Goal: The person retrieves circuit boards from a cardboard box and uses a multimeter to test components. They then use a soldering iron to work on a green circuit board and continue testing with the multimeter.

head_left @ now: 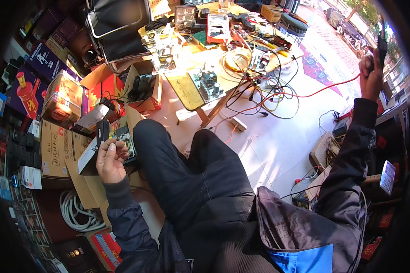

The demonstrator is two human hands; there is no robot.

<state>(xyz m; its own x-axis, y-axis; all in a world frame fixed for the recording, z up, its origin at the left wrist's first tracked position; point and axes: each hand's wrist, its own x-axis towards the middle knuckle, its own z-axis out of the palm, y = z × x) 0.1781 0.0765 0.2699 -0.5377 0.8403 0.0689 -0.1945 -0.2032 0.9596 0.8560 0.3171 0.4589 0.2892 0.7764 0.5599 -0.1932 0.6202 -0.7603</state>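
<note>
At the left, my left hand (111,163) is raised beside my knee, palm toward me, fingers curled in toward the thumb. What they hold, if anything, is too small to make out. Right behind the fingertips is a black rectangular piece (102,131); I cannot tell whether the hand touches it. A green circuit board (126,136) shows beside it among open cartons. My right hand (371,75), stretched far out to the upper right, is closed round a long dark tool (382,48) pointing upward. A red cable (323,94) runs from that hand back toward the table.
A wooden table (180,91) ahead carries a circuit board with components (208,83), a red-framed multimeter (218,28) and loose tools. Tangled cables (269,95) hang off its right edge. Cartons (61,144) and a coiled white hose (75,211) crowd the left; a folding chair (118,29) stands behind.
</note>
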